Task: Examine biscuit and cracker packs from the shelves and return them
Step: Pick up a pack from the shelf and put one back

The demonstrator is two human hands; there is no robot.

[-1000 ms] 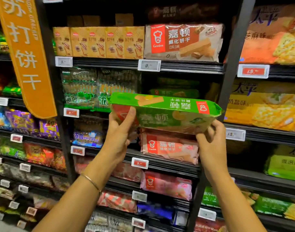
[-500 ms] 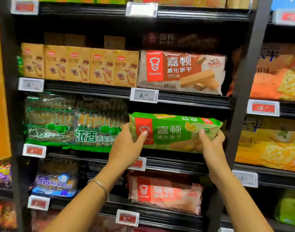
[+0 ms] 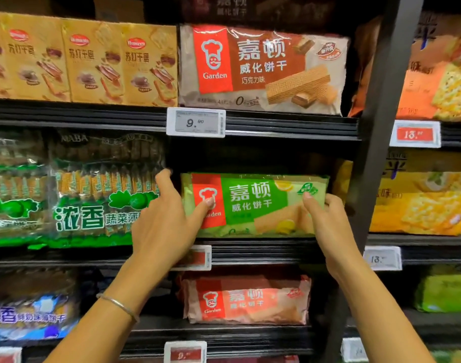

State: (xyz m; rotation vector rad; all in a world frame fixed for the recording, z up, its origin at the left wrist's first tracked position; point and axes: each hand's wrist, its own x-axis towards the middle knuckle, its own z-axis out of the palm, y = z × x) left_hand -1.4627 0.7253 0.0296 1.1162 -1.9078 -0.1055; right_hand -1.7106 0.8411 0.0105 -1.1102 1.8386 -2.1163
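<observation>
My left hand point(image 3: 164, 226) and right hand point(image 3: 329, 226) have short plain nails, both forearms point(image 3: 101, 323) are bare, and a thin silver-coloured bangle point(image 3: 119, 306) circles my left wrist.

L hand point(image 3: 166, 226), R hand point(image 3: 329, 224) on wafer pk point(image 3: 253, 205)
</observation>
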